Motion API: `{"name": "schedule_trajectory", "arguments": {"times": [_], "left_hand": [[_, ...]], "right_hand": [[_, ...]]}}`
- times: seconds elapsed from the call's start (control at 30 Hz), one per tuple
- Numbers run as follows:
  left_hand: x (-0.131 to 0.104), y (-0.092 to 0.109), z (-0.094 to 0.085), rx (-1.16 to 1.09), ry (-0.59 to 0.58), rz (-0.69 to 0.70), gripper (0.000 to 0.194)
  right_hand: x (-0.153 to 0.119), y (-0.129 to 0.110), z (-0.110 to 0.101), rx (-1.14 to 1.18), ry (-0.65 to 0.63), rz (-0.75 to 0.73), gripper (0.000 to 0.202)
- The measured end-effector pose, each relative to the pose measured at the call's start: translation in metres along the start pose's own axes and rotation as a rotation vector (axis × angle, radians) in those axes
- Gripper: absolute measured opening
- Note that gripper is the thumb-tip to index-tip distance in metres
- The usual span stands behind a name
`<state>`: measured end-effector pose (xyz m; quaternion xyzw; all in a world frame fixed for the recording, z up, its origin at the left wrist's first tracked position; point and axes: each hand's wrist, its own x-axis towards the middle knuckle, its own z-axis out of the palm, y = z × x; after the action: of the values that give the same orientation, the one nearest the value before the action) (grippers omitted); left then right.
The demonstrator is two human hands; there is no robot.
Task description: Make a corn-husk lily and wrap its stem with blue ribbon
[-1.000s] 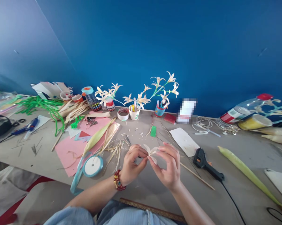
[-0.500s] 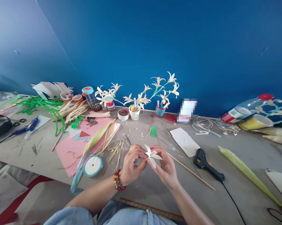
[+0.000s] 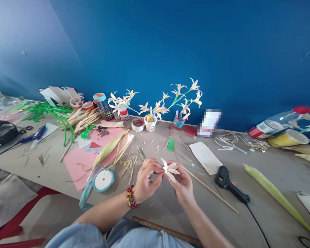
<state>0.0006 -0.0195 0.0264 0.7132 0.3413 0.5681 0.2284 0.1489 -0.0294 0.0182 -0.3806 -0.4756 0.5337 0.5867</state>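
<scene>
A small white flower (image 3: 171, 170) with pointed petals is held between my two hands, above the near part of the table. My left hand (image 3: 149, 179), with a beaded bracelet at the wrist, pinches the flower's base from the left. Around its right side curl the fingers of my right hand (image 3: 182, 182), gripping the petals. My fingers hide the flower's underside. Beyond my hands, finished-looking pale flowers (image 3: 160, 109) on light-blue stems stand in a white cup (image 3: 150, 123). Dry husk strips (image 3: 129, 165) lie left of my left hand.
A black glue gun (image 3: 231, 184) with its cord and a wooden stick (image 3: 210, 189) lie to the right. A long green husk (image 3: 270, 193) is farther right. Blue ribbon on a spool (image 3: 103, 179), pink paper (image 3: 74, 165) and green wires (image 3: 64, 120) lie left. A blue wall rises behind.
The view has shifted slightly, so the table's things appear a little farther right. Both hands keep hold of the flower, which has turned slightly.
</scene>
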Motion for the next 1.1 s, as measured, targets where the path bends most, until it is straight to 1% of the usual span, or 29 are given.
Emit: {"name": "schedule_trajectory", "arguments": {"times": [0.2, 0.4, 0.53, 0.73, 1.1], "left_hand": [[0.000, 0.003, -0.001, 0.061, 0.026, 0.113, 0.017], [0.003, 0.007, -0.002, 0.092, 0.022, 0.132, 0.017], [0.001, 0.007, -0.003, 0.095, 0.009, 0.118, 0.018], [0.002, 0.009, -0.003, 0.114, 0.002, 0.110, 0.016], [0.000, 0.008, -0.003, 0.137, 0.012, 0.128, 0.019]], "right_hand": [[-0.005, -0.002, 0.001, -0.040, -0.012, -0.067, 0.012], [-0.007, -0.009, 0.003, -0.175, -0.013, -0.186, 0.008], [-0.006, -0.014, 0.006, -0.263, -0.017, -0.268, 0.009], [-0.007, -0.016, 0.008, -0.262, -0.016, -0.269, 0.010], [-0.008, -0.009, 0.007, -0.246, 0.023, -0.221, 0.013]]}}
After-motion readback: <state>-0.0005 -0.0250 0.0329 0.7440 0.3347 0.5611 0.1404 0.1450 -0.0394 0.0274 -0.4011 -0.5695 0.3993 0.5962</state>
